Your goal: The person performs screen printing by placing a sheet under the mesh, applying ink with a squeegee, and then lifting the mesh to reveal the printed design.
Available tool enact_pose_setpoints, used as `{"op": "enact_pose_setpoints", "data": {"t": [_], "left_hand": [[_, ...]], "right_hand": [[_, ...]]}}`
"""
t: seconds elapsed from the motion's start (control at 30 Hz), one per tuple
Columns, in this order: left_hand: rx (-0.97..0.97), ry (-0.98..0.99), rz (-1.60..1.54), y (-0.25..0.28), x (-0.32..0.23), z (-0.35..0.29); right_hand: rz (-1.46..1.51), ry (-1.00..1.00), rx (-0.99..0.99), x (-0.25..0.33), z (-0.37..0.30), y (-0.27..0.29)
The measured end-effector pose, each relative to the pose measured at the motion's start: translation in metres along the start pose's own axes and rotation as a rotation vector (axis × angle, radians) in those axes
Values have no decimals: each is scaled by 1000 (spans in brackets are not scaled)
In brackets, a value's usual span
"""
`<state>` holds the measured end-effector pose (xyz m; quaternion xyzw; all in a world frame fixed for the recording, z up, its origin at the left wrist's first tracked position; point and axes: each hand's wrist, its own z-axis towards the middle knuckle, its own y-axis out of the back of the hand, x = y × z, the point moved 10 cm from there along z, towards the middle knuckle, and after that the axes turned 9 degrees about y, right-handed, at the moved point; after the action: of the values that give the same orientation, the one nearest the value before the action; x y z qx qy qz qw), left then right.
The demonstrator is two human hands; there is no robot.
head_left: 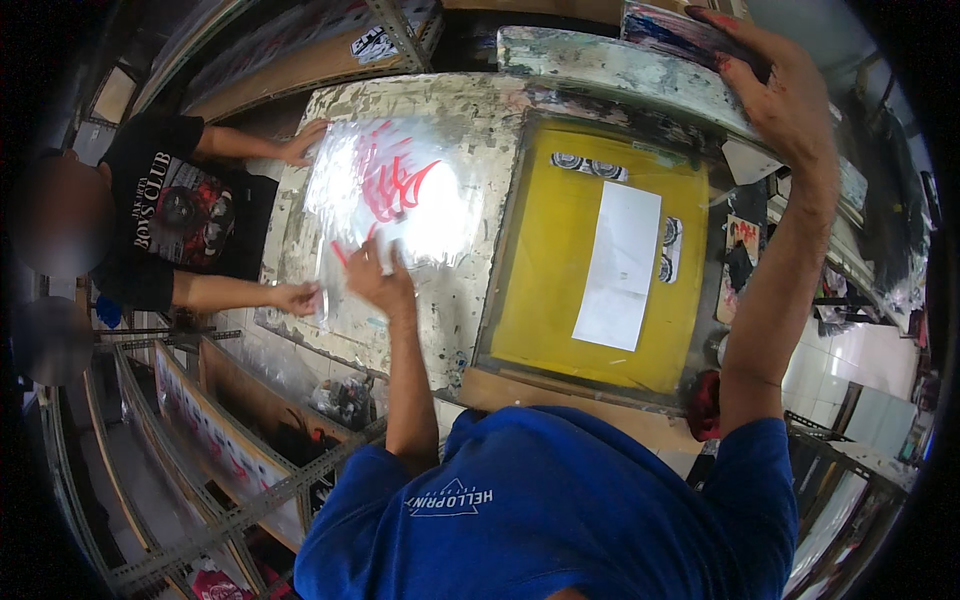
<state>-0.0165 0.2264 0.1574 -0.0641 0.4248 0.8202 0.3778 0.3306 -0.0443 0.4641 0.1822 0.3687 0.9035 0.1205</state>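
Note:
My left hand [378,278] is over a clear plastic sheet [335,190] marked with red ink strokes [395,185]. Its fingers are bent around something small and whitish, blurred by motion. Far to the right, my raised right hand [785,105] has ink-smeared fingers closed on the end of an ink-stained flat board [680,35]. The sheet lies on a paint-spotted table [440,310] and reflects strong light. A co-worker's two hands, one at the far corner [303,143] and one at the near corner [297,298], touch its left edge.
Right of the sheet lies a yellow printing screen [540,300] with a white paper [618,265] and two patterned strips on it. A stained pale bar [600,75] crosses behind. Slotted metal racks [230,520] with boards stand at the lower left. The co-worker stands left.

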Motion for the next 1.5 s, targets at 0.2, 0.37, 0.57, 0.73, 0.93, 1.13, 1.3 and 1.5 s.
{"op": "enact_pose_setpoints", "data": {"t": [0.2,0.37,0.57,0.73,0.93,1.13,1.3,1.5], "left_hand": [[392,-4,-29,-100,-43,-49],[521,18,-448,-104,-79,-50],[839,-206,-133,-87,-166,-113],[924,-448,-160,-126,-196,-160],[1005,-557,-285,-154,-237,-161],[971,-549,-297,-158,-246,-162],[993,-546,-290,-161,-253,-168],[952,-576,-280,-157,-260,-169]], "right_hand": [[91,49,173,-64,3,-25],[73,-11,215,-58,6,-19],[-15,-151,204,-38,8,-10],[-30,-7,95,-11,6,1],[57,-32,112,-20,6,1],[-62,16,89,-20,6,-3],[-60,-4,121,-18,7,-3],[69,16,119,-35,7,-9]]}}
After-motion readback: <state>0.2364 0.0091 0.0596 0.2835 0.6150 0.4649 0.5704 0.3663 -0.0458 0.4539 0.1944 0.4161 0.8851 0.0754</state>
